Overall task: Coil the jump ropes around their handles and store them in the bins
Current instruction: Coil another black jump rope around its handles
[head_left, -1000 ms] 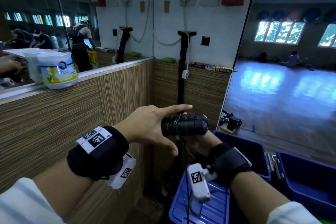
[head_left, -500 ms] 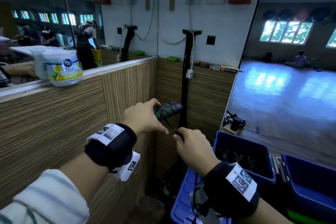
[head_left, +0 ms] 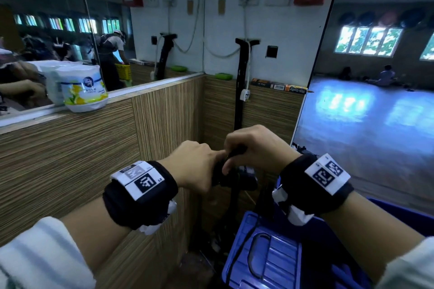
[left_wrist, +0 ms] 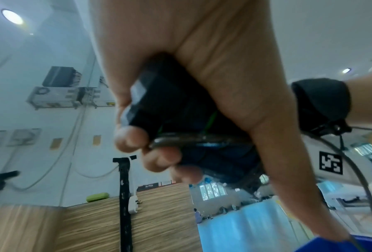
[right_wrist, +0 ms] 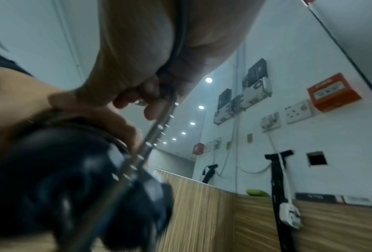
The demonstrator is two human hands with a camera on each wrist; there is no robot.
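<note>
Change since half a second back: both hands sit closer together, the handles now mostly hidden between them. Left hand (head_left: 195, 166): fingers curled round the black jump-rope handles (left_wrist: 159, 102), cylindrical, matte, thin green stripes. Right hand (head_left: 256, 145): fingertips pinching the rope (right_wrist: 157, 134), a thin glossy dark cord, taut down to the handles. Below: blue plastic bin lid (head_left: 270, 258), ribbed, a loose black cord lying on it; blue bin (head_left: 404, 216) beside it, contents hidden
</note>
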